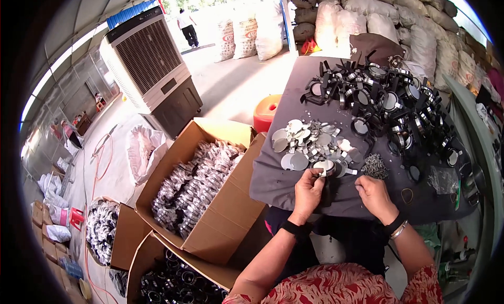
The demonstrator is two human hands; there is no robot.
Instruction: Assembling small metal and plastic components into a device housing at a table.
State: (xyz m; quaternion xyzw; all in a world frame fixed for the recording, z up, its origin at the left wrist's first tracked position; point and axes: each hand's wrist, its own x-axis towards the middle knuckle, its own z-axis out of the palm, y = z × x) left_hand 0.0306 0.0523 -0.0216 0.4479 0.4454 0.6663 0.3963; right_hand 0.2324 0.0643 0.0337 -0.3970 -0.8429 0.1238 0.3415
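My left hand (pixel 307 194) pinches a round, watch-like piece (pixel 326 166) with a pale face and dark band, at the table's near edge. To its right, my right hand (pixel 376 197) is closed with thumb and fingertips together; anything between them is too small to make out. Just beyond that hand lies a small pile of tiny metal parts (pixel 374 166). Flat silver discs and small plates (pixel 298 161) are heaped beyond my left hand. Farther back and right spreads a large heap of black banded pieces with round silver faces (pixel 391 101).
A big cardboard box (pixel 220 220) of plastic-wrapped pieces stands left of the table, with other boxes nearby. Behind it are a red stool (pixel 265 111) and a tall air cooler (pixel 149 62). On the table's right lie a clear plastic bag (pixel 443 179) and a rubber band (pixel 407 195).
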